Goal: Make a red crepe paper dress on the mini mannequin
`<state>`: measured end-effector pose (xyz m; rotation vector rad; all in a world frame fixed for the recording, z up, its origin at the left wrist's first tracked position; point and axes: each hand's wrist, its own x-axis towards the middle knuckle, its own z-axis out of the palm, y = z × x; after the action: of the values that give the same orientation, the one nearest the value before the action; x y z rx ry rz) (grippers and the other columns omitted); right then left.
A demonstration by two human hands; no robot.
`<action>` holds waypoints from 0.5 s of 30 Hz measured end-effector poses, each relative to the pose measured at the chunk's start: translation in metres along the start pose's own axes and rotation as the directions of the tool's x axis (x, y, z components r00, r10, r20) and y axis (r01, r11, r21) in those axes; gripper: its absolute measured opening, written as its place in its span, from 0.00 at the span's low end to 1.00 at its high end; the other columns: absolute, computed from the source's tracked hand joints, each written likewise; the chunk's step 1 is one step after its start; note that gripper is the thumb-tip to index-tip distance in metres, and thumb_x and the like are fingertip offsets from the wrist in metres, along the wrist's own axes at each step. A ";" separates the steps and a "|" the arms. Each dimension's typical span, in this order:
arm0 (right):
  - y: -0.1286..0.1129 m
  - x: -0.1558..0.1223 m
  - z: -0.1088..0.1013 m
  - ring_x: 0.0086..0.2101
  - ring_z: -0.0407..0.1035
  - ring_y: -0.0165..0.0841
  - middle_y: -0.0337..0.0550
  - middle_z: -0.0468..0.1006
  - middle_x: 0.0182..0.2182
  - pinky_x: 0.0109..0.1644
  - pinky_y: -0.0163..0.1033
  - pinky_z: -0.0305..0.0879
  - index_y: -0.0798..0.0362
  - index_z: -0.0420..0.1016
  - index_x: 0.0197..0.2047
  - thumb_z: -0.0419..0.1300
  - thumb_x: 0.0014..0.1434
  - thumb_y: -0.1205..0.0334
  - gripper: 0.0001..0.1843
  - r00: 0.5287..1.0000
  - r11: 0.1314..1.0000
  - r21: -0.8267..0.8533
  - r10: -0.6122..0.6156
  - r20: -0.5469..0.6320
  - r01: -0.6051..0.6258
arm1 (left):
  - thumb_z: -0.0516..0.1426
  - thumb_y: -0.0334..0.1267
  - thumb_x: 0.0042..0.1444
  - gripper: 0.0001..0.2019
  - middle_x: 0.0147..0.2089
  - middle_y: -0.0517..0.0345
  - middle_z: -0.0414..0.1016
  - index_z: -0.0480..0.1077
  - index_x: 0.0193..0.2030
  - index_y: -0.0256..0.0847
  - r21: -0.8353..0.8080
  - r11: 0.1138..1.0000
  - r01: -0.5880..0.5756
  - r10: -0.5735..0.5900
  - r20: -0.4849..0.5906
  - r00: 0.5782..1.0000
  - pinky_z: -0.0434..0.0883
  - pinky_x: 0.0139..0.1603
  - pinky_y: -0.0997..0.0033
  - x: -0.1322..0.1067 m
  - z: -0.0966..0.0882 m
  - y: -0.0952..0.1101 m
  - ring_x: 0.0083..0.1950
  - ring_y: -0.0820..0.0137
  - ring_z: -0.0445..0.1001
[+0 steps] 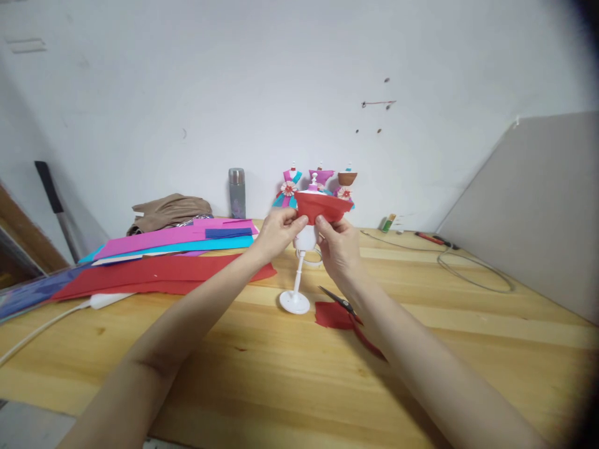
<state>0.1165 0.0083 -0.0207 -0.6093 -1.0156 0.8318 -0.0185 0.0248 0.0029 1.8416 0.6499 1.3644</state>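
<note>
A small white dress form [306,239] stands upright on a round base, with a pink band at its neck. Across its chest lies a strip of red crepe paper [321,206], flaring out on the right. My left hand [279,232] pinches the strip's lower left part between thumb and fingers. On the other side, my right hand [340,244] pinches the strip near its lower middle, fingers behind it. Scissors [344,302] with dark blades lie beside the base, over a red scrap [331,315]; my right forearm partly hides their handle.
Several dressed miniature forms [289,187] stand by the wall behind. Red sheets [154,274], pink sheets [173,238] and a white glue gun [110,300] with a cord lie left. A flask [237,193], brown cloth [171,211] and a looped wire [486,284] are farther out.
</note>
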 end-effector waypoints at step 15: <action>-0.005 -0.002 0.002 0.32 0.72 0.34 0.38 0.79 0.31 0.43 0.43 0.68 0.49 0.74 0.33 0.73 0.42 0.54 0.17 0.999 0.999 0.002 -0.032 -0.013 0.032 | 0.62 0.54 0.54 0.22 0.22 0.65 0.57 0.61 0.24 0.40 -0.081 0.995 0.049 -0.052 -0.032 0.998 0.58 0.26 0.73 -0.001 0.004 0.001 0.25 0.75 0.59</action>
<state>0.1156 0.0041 -0.0174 -0.5946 -1.0101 0.7994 -0.0152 0.0221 0.0027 1.7307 0.6452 1.3721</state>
